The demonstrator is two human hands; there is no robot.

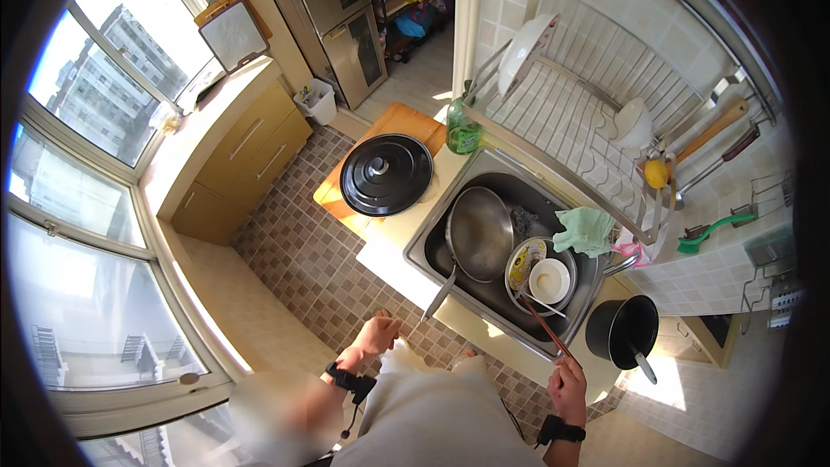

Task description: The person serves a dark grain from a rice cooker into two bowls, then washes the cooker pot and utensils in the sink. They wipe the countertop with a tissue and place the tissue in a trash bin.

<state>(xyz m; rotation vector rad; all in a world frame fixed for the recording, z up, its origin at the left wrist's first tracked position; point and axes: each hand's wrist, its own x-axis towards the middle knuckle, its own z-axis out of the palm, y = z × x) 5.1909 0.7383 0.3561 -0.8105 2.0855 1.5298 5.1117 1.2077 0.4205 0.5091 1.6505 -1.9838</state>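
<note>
My right hand (567,386), at the near edge of the sink, is closed on a pair of reddish-brown chopsticks (548,331) whose far ends reach into the dishes. A metal bowl (569,305) in the stainless steel sink (415,243) holds a small white bowl (550,280) and a yellow patterned dish (526,263). Left of them lies a frying pan (481,233), its handle jutting over the sink's near rim. My left hand (378,334) hangs over the floor before my body, left of the pan handle, fingers curled; whether it holds anything cannot be told.
A black lidded pot (386,175) stands left of the sink, beside a green bottle (462,130). On the right sits a black saucepan (621,331). A green cloth (585,231) hangs at the sink's back edge, below a wire dish rack (557,123).
</note>
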